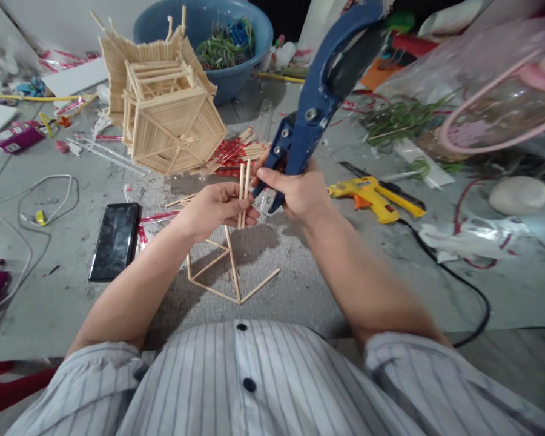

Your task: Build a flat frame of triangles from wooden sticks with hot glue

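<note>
Between the thumb and fingers of my left hand point(222, 209) are two thin wooden sticks point(244, 194), held upright side by side. My right hand point(302, 188) is wrapped round a large blue cutter point(311, 103), its jaws pointing down near the left fingertips. Whether the jaws touch the sticks cannot be made out. Below the hands, a flat frame of glued sticks point(215, 292) lies on the grey work surface, partly hidden by my left hand. A stick-built hexagonal model point(177, 130) stands tilted behind my left hand, near red-and-clear wrappers and loose sticks point(236, 151).
A black phone point(114, 242) lies left of my left forearm. Right of my right hand is a yellow glue gun point(367, 195) with a black cord. A blue basin point(236, 79) is at the back. Plastic bags, greenery and a pink-rimmed container point(449, 130) fill the right side.
</note>
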Motion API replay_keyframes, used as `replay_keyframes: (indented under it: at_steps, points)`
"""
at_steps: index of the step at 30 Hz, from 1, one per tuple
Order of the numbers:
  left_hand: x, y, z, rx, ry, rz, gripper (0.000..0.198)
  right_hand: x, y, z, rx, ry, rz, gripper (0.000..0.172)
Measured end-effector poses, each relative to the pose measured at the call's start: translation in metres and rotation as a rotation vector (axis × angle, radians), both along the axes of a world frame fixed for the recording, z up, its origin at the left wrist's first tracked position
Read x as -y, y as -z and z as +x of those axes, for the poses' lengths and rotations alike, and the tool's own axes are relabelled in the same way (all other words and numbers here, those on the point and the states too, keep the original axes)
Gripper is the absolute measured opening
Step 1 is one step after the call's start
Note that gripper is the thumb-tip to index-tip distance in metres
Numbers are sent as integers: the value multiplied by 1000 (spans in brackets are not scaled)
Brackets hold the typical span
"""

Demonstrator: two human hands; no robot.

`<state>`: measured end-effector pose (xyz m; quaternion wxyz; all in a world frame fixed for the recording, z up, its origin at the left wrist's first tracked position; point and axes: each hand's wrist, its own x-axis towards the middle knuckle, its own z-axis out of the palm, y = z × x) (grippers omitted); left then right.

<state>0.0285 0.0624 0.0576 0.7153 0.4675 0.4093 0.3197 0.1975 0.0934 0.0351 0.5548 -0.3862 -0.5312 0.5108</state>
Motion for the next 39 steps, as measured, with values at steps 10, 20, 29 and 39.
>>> replay_keyframes:
  at_steps: [10,20,29,39]
  points:
    - [0,-1,-1,-84,82,39,6,3,0,-1,157,-33,43,34]
    - [2,1,1,-19,47,-43,15,7,-6,-2,181,-33,75,41]
    - [3,3,4,-3,45,-39,12,6,-5,0,238,-37,90,31]
    - [3,4,6,-8,22,-6,17,8,-9,-1,226,-57,115,44]
